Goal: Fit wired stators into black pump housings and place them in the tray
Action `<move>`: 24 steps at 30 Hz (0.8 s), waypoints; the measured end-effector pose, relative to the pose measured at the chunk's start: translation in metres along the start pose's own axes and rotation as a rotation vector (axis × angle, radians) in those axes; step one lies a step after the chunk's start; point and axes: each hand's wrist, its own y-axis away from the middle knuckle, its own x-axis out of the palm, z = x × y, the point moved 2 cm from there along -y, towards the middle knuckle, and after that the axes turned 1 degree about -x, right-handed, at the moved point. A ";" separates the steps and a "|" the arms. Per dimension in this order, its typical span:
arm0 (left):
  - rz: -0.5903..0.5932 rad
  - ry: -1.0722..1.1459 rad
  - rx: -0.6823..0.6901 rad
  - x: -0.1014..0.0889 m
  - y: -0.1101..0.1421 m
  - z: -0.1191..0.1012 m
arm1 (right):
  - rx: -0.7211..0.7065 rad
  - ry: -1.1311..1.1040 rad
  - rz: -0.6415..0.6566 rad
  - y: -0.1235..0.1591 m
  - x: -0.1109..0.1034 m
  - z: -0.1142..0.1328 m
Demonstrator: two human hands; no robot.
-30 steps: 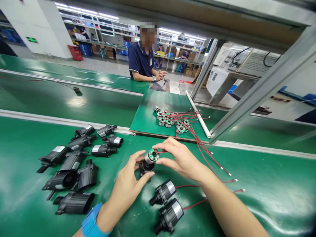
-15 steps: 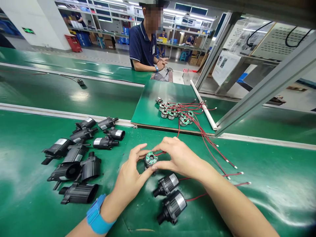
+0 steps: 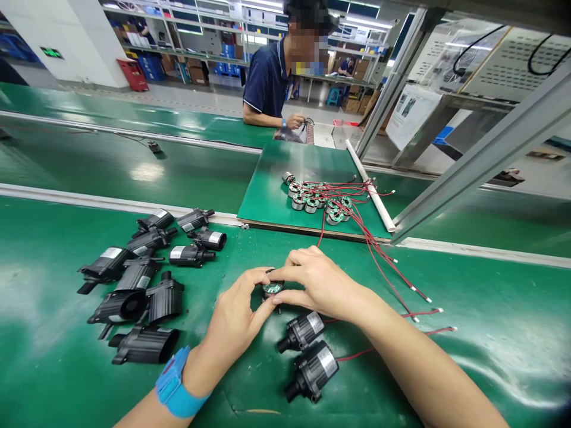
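Note:
Between my hands, over the bench, is a black pump housing [image 3: 264, 300] with a round green circuit board [image 3: 273, 288] in its mouth. My left hand [image 3: 236, 309] is closed around the housing's left side, fingertips at the rim. My right hand [image 3: 319, 279] grips from the right, thumb on the near side and index finger over the board's far edge. Fingers hide much of the housing. Just below my right hand lie two black pumps, a smaller one [image 3: 301, 331] and a larger one [image 3: 313, 371], each with red wire coming out.
Several black pump housings [image 3: 163, 300] lie in a group on the left. Ahead, a raised green board [image 3: 267, 196] carries several wired motor stators [image 3: 311, 204] beside a white tube [image 3: 370, 185]. A metal post [image 3: 482, 154] slants at right. Across the line, a co-worker [image 3: 267, 83] handles something small.
The circuit board sits lower and less visible in the housing. My right index finger has moved over its top, and my left fingers have curled in closer. The co-worker has leaned forward.

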 end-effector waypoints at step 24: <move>0.217 0.260 -0.516 -0.008 -0.021 0.028 | 0.003 0.111 -0.464 -0.005 0.002 -0.049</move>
